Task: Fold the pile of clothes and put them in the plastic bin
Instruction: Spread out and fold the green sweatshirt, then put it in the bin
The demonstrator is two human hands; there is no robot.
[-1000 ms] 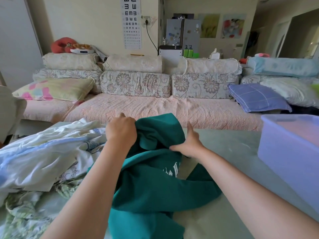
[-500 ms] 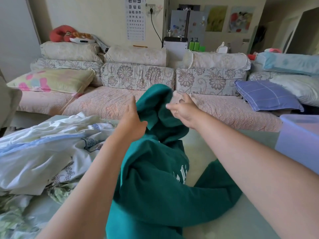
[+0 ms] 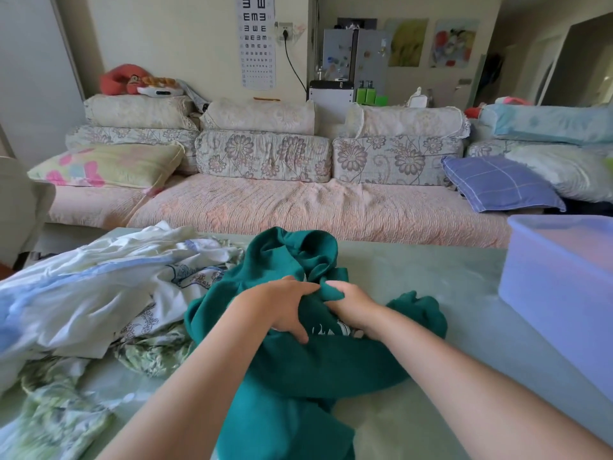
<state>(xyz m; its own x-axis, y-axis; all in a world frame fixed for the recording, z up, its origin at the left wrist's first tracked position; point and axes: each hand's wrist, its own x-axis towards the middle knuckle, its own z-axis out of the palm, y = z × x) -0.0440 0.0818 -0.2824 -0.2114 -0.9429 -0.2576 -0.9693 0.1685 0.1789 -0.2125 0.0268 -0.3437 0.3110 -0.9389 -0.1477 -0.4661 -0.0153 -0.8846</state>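
Lowered, left hand (image 3: 282, 307) and right hand (image 3: 353, 308) (apparently pinching) clutch sweatshirt (image 3: 315, 373).

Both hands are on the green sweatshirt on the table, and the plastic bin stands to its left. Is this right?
No. The head view shows the plastic bin to the right of the green sweatshirt, not its left. The left hand and right hand are both on it.

Bare tabletop (image 3: 457, 280) between green sweatshirt (image 3: 298, 376) and plastic bin (image 3: 564, 293); clothes pile (image 3: 83, 293) at left.
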